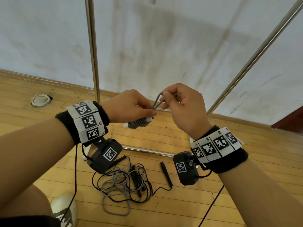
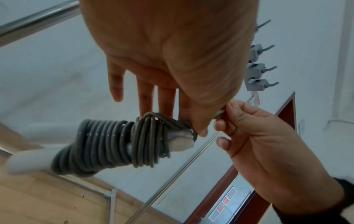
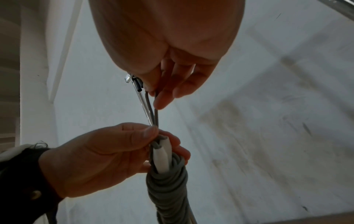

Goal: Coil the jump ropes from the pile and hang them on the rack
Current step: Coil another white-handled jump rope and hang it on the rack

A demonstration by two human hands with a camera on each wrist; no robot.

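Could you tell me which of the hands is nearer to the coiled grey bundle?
Left. The left hand pinches the top of the coiled grey bundle; the right hand is above it, pinching only the loop that sticks up.

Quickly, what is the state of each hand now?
Left hand: pinches the coiled grey jump rope at its top.
Right hand: pinches the rope's free loop.

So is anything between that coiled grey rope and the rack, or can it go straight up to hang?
Nothing visible blocks it. The coiled grey rope hangs from the left hand, its loop pinched by the right hand, with open space up to the rack. The hanging bar itself is out of view.
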